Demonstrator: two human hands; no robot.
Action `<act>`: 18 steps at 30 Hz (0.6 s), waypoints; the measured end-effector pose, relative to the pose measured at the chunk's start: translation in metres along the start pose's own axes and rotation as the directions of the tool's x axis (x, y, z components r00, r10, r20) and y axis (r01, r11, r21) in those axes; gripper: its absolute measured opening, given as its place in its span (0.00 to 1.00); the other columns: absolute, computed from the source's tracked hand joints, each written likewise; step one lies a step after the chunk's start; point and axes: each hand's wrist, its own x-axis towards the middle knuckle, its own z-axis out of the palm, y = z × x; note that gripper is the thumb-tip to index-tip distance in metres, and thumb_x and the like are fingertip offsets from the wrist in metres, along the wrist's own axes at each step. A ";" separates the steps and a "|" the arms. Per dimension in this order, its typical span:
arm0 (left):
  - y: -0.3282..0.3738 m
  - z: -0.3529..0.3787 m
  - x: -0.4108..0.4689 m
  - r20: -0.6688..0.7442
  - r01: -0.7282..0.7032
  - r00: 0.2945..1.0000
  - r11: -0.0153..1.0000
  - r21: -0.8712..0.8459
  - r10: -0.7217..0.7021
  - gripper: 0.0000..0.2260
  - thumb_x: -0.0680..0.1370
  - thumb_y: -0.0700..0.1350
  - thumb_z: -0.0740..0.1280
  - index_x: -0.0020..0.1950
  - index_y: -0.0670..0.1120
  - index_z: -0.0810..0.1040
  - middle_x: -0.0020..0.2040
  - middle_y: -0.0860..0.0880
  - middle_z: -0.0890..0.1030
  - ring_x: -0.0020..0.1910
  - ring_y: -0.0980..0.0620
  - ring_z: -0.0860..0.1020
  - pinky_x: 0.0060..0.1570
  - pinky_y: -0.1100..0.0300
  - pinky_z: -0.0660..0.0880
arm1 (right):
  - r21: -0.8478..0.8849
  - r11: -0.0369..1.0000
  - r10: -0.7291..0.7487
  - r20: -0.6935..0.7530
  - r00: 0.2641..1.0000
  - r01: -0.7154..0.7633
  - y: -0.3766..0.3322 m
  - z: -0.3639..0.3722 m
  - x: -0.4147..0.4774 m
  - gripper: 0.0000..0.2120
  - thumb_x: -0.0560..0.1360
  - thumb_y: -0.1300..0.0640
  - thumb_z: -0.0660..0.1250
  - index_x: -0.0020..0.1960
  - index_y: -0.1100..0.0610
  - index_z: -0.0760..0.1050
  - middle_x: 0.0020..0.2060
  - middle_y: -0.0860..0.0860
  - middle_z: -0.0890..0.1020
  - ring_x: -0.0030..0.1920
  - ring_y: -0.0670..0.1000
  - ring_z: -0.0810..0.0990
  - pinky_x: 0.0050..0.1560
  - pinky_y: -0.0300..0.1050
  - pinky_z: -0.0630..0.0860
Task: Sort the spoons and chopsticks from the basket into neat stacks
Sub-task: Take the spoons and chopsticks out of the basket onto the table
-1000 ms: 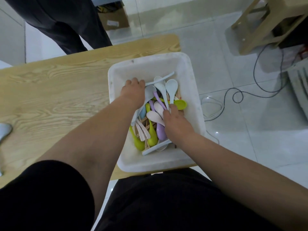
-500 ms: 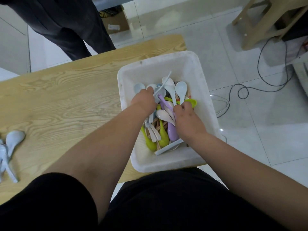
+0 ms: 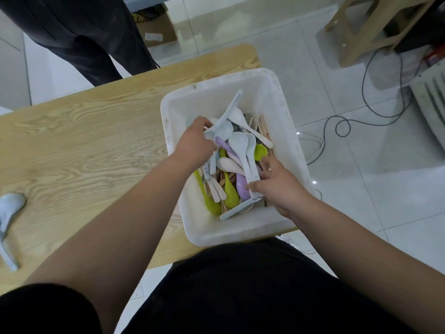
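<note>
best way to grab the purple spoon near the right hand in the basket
Take the purple spoon by its bowl, coming from above on the near side. The bowl lies exposed on the chopsticks beside the right hand, while its handle runs under the pale spoons, so pull it toward you.

Basket (image 3: 286, 112): matt white plastic, scuffed; spoons (image 3: 238, 143): smooth glossy plastic; chopsticks (image 3: 261, 125): bare wood; table (image 3: 84, 141): grained wood veneer, satin.

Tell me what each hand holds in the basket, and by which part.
Left hand grips pale blue spoons near their bowls, one handle sticking up. Right hand pinches two pale blue spoons by their handle ends, bowls pointing away.
</note>
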 end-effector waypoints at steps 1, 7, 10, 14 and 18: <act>-0.003 -0.004 -0.015 0.011 0.048 0.999 0.988 -0.145 -0.047 0.15 0.76 0.36 0.65 0.61 0.48 0.70 0.52 0.49 0.77 0.40 0.52 0.82 0.36 0.58 0.80 | 0.152 0.987 0.040 0.048 0.998 -0.047 0.001 -0.001 -0.002 0.30 0.74 0.70 0.71 0.72 0.56 0.68 0.54 0.48 0.82 0.56 0.52 0.82 0.53 0.50 0.80; -0.024 -0.018 -0.072 0.003 0.201 0.975 0.869 -0.452 -0.224 0.10 0.78 0.38 0.61 0.57 0.48 0.76 0.51 0.46 0.82 0.44 0.50 0.83 0.41 0.58 0.79 | 0.111 0.992 -0.074 0.185 0.980 0.054 0.010 -0.016 -0.013 0.27 0.75 0.74 0.65 0.66 0.48 0.75 0.48 0.47 0.86 0.50 0.49 0.85 0.48 0.45 0.79; -0.030 -0.017 -0.085 0.005 0.232 0.952 0.708 -0.667 -0.307 0.15 0.78 0.36 0.60 0.58 0.51 0.79 0.53 0.43 0.80 0.43 0.46 0.81 0.38 0.56 0.76 | 0.037 0.994 -0.110 0.166 0.980 0.105 0.009 -0.024 -0.011 0.25 0.75 0.74 0.64 0.64 0.50 0.75 0.53 0.50 0.85 0.50 0.52 0.84 0.50 0.46 0.80; -0.030 -0.018 -0.103 -0.100 0.136 0.902 0.495 -0.858 -0.420 0.20 0.76 0.29 0.54 0.57 0.48 0.78 0.57 0.44 0.78 0.48 0.46 0.85 0.37 0.59 0.78 | 0.002 0.986 -0.168 0.009 0.986 0.168 0.001 -0.034 -0.009 0.22 0.75 0.72 0.66 0.62 0.50 0.75 0.53 0.50 0.84 0.51 0.51 0.83 0.48 0.47 0.80; -0.033 -0.017 -0.123 -0.100 0.205 0.914 0.659 -0.724 -0.393 0.17 0.76 0.30 0.55 0.55 0.44 0.78 0.58 0.42 0.77 0.45 0.46 0.85 0.38 0.56 0.76 | -0.174 0.918 -0.346 0.088 0.934 0.357 -0.009 -0.039 -0.011 0.22 0.76 0.65 0.66 0.58 0.39 0.74 0.54 0.41 0.84 0.55 0.45 0.83 0.59 0.49 0.78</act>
